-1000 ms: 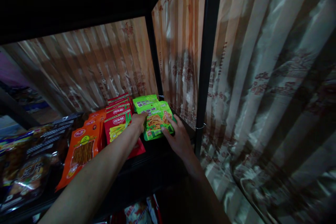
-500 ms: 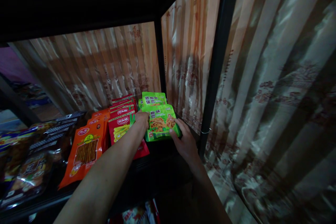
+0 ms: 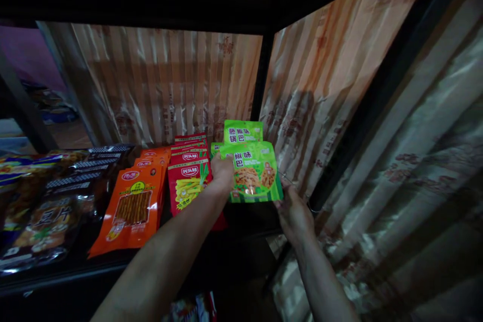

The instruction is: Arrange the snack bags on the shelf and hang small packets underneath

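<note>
The front green snack bag [image 3: 252, 176] stands at the right end of the dark shelf, leaning back against another green bag [image 3: 243, 132]. My left hand [image 3: 223, 173] grips its left edge, the fingers partly hidden. By the lower right corner of that bag is my right hand [image 3: 296, 211], its fingers at the bag's side and partly behind it; whether they grip it is unclear. Red snack bags [image 3: 188, 181] form a row just left of my left hand.
Orange bags [image 3: 132, 206] and dark clear-front packs [image 3: 53, 221] fill the shelf leftward. A black post [image 3: 263, 78] rises behind the green bags, with pleated curtains [image 3: 169, 85] around. More packs [image 3: 194, 309] show below.
The view has turned rightward and tilted. My right hand has slid from the front bag's face down to its lower right edge; my left hand stays on the left edge.
</note>
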Tool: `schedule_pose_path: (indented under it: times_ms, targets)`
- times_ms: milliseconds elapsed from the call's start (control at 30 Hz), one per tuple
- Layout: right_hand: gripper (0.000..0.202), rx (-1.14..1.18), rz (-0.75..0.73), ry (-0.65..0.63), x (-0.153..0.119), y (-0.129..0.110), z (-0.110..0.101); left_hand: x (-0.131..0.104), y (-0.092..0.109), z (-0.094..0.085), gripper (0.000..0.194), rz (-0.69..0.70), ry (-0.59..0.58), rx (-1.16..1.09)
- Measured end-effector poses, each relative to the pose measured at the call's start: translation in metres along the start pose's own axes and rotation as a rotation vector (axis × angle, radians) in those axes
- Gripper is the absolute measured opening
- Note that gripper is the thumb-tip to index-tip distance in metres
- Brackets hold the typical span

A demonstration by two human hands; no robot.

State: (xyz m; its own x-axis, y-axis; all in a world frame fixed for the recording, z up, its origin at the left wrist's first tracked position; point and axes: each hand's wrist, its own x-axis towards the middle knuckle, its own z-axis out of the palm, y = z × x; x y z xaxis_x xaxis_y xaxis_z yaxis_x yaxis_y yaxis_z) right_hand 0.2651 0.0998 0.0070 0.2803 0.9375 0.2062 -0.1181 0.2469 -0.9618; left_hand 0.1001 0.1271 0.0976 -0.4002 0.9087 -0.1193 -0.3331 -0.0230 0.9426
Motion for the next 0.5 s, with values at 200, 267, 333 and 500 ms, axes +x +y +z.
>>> schedule_pose_path:
  times_ms: [200, 267, 333, 500]
  targets:
    - [0.031, -0.064, 0.039, -0.100, 0.038, -0.006, 0.039, 0.028, 0.054, -0.016, 0.018, 0.037, 0.012, -0.094]
    - [0.027, -0.252, -0.028, -0.195, 0.053, -0.007, 0.057, 0.036, 0.068, -0.023, 0.021, 0.001, 0.048, -0.128]
    - [0.024, -0.545, -0.188, -0.239, 0.064, -0.005, 0.073, 0.042, 0.079, -0.028, 0.023, -0.073, 0.077, -0.150]
    - [0.048, -0.853, -0.445, -0.308, 0.073, 0.013, 0.105, 0.047, 0.094, -0.036, 0.016, -0.123, 0.087, -0.147]
